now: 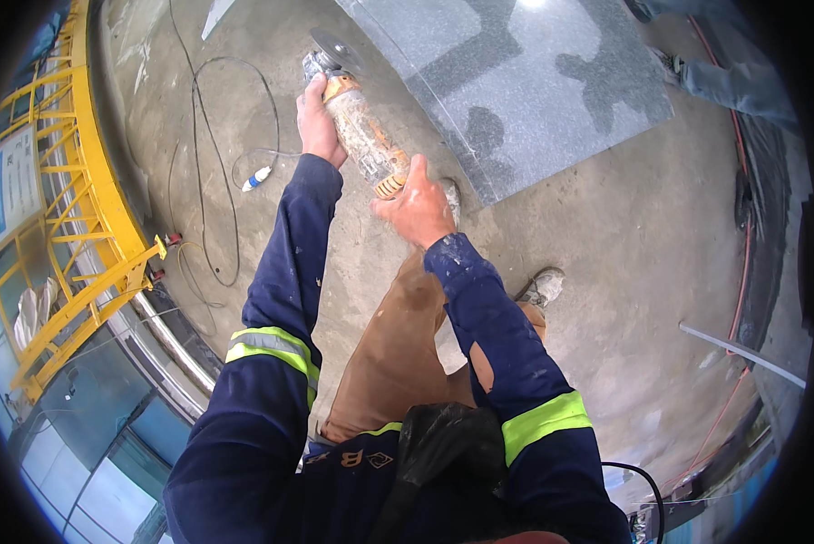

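Note:
A dusty orange angle grinder [363, 131] is held out in front of me, its head pointing away and its body slanting back toward my right. A dark round disc [336, 50] is fitted at its far end. My left hand [320, 129] is closed around the left side of the grinder near the head. Behind it, my right hand [421, 207] grips the rear end, with the thumb along the body. The grinder is apart from the large grey slab [552, 118] to its right. Some fingers of both hands are hidden.
Left of the grinder, a black cable [198, 136] loops over the concrete floor near a blue-and-white plug [256, 179]. A yellow metal frame [98, 181] stands at far left. Another person's leg [733, 89] is at upper right. A metal bar [742, 354] juts in below.

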